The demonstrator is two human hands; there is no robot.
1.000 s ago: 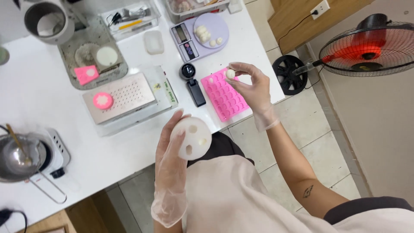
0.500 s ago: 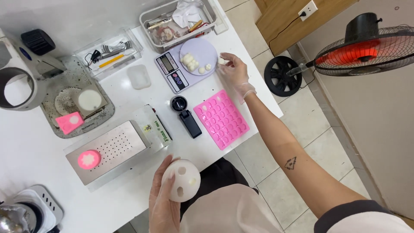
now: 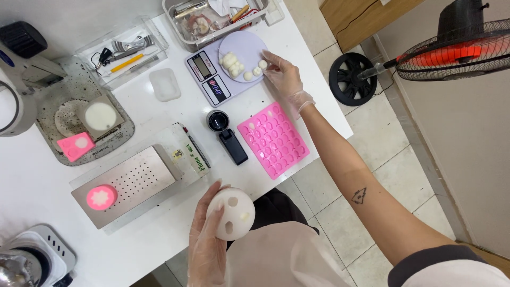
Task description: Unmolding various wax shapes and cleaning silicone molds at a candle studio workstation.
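My left hand (image 3: 208,242), in a clear glove, holds a round white lump (image 3: 231,215) with a few dents near the table's front edge. My gloved right hand (image 3: 284,77) reaches to the far side and pinches a small white piece (image 3: 263,64) at the edge of the lilac plate (image 3: 249,42) on a kitchen scale (image 3: 207,79). Several white pieces (image 3: 234,65) lie on that plate. A pink mould tray (image 3: 273,139) with many small cavities lies between the two hands.
A black lens-like tool (image 3: 226,133) lies beside the pink tray. A perforated metal box (image 3: 127,183) carries a pink flower disc (image 3: 101,197). Left are a grey tray (image 3: 69,154), clear tool boxes (image 3: 125,50) and a small clear tub (image 3: 165,84). A fan (image 3: 451,50) stands right.
My right hand has moved from above the pink mould tray out to the plate on the scale. The left hand with the white lump stayed near the table's front edge.
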